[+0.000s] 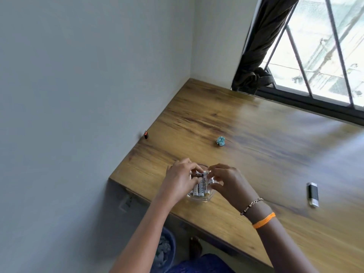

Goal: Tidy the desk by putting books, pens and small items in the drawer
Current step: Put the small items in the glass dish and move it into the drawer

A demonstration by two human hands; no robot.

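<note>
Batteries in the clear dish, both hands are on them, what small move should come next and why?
Probably close the hands around the batteries and lift the bundle out of the clear dish. The left hand and right hand touch them from both sides, but they still lie in the dish on the desk. No drawer is in view yet.

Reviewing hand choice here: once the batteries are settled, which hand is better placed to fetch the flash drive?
Right. The flash drive lies on the desk to the right of the right hand; the left hand would have to cross over the batteries.
</note>
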